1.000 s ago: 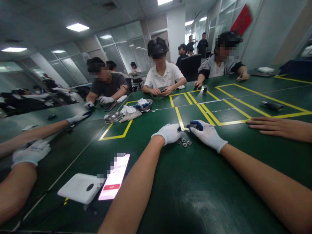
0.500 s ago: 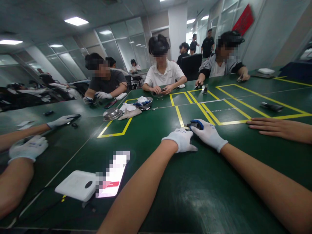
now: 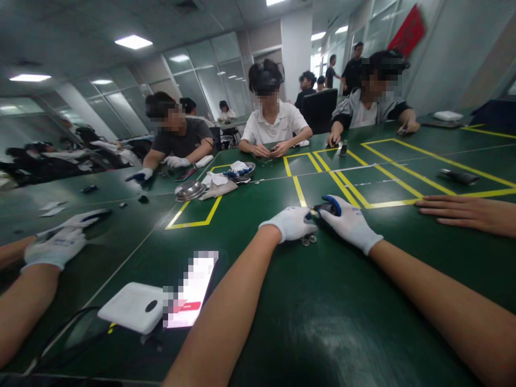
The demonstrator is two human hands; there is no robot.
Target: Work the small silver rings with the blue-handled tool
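Observation:
My right hand, in a white glove with blue fingertips, wraps round a dark hand-held device whose narrow end points left. Close against that end is my left hand, gloved alike, its fingers curled with the tips turned toward the device. What they pinch is hidden. Two small round metal pieces lie on the green table just below my left fingers.
At left, a white box with a cable lies by a lit phone. Metal bowls and cloths stand beyond. A co-worker's bare hand rests at right, near another dark device. Yellow tape marks the table.
My left hand has drawn back slightly left and its thumb has folded in, uncovering the small round metal pieces. My right hand still holds the device. At left, a co-worker's gloved hands have shifted.

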